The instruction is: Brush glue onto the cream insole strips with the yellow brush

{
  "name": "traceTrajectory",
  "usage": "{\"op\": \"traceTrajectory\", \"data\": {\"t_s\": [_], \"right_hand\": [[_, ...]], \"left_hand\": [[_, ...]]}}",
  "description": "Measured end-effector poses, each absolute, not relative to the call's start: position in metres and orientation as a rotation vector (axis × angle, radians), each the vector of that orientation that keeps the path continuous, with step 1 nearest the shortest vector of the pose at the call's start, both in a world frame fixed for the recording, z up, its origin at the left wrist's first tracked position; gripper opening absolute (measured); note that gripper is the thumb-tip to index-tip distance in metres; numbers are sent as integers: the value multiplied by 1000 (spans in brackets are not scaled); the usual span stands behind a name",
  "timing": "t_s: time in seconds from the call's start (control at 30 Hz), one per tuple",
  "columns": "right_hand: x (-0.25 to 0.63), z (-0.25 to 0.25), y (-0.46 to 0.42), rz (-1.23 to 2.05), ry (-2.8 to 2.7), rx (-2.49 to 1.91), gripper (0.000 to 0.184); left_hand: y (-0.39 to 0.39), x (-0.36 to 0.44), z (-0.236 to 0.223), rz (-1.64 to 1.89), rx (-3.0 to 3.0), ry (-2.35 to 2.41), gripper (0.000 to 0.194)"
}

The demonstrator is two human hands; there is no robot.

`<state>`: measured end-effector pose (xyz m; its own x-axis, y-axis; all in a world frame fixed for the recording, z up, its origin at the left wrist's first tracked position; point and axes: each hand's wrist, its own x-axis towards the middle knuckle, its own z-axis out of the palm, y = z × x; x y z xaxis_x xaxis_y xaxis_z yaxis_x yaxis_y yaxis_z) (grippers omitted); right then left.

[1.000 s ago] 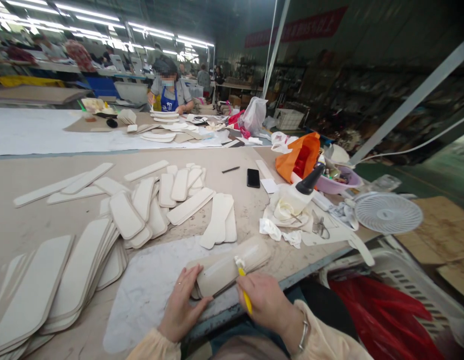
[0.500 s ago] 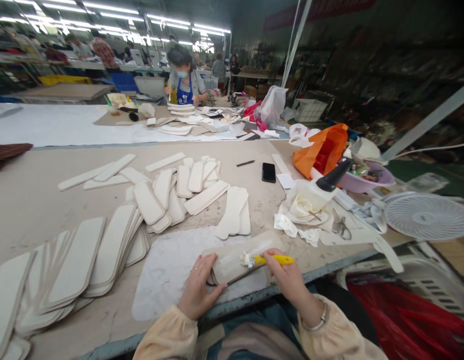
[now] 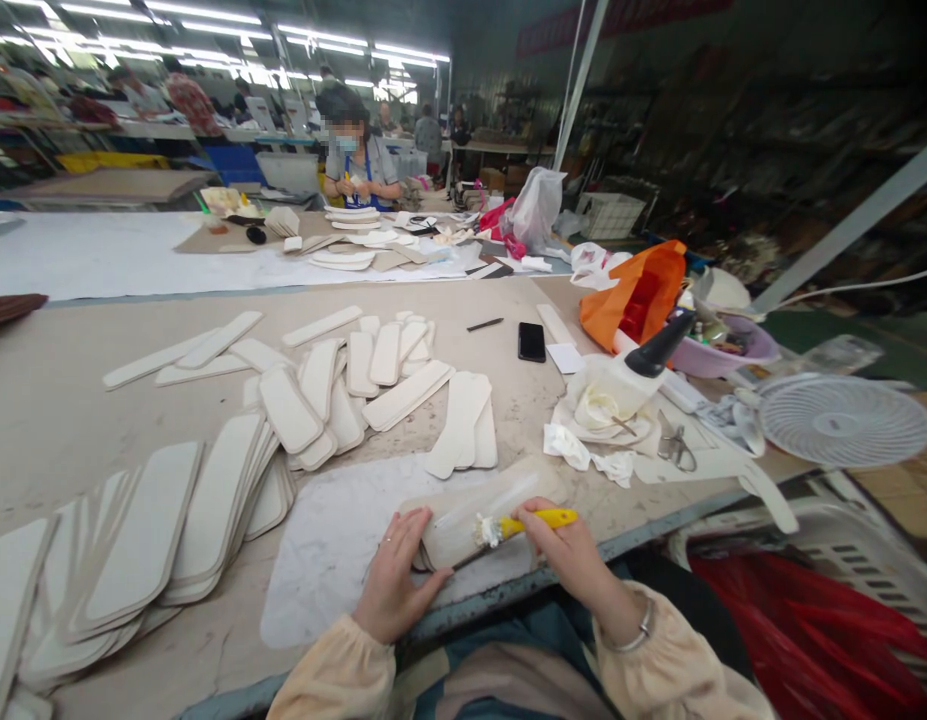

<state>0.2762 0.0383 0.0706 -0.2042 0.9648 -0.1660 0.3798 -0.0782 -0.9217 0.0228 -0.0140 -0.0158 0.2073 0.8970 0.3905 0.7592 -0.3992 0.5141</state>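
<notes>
A yellow-handled brush (image 3: 538, 522) is pinched in my right hand (image 3: 564, 545), its bristles thick with white paste. The bristles rest on a flat beige panel (image 3: 452, 515) near the table's front edge, and a wet white streak runs along its surface. My left hand (image 3: 401, 570) grips the panel's left end, fingers on top and thumb along the near edge. Beneath the panel lies a white sheet (image 3: 305, 560). Just beyond it sit a few loose pale panels (image 3: 463, 420). Whether the panel is one layer or more, I cannot tell.
Fanned stacks of pale panels (image 3: 144, 540) cover the table's left side. On the right are a phone (image 3: 531, 342), a white jug (image 3: 620, 385) with a black handle, crumpled tissue (image 3: 568, 447), scissors (image 3: 677, 445) and a fan grille (image 3: 845, 420). A co-worker (image 3: 358, 165) sits across.
The brush has slid slightly left and nearer to me across the panel. My left hand holds its place. The whole view has shifted a little; the co-worker's hands have come together.
</notes>
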Motion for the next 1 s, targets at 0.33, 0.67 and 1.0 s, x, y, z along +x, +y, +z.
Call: {"op": "traceTrajectory", "data": {"t_s": [0.33, 0.67, 1.0], "right_hand": [[234, 58, 38, 1500, -1530, -1357, 24], [312, 73, 81, 1017, -1524, -1625, 23], [337, 68, 72, 380, -1924, -1484, 23]], "left_hand": [[-14, 23, -17, 969, 2267, 1591, 77], [-12, 23, -17, 982, 2299, 1586, 71], [-11, 21, -21, 972, 2341, 1581, 69]]}}
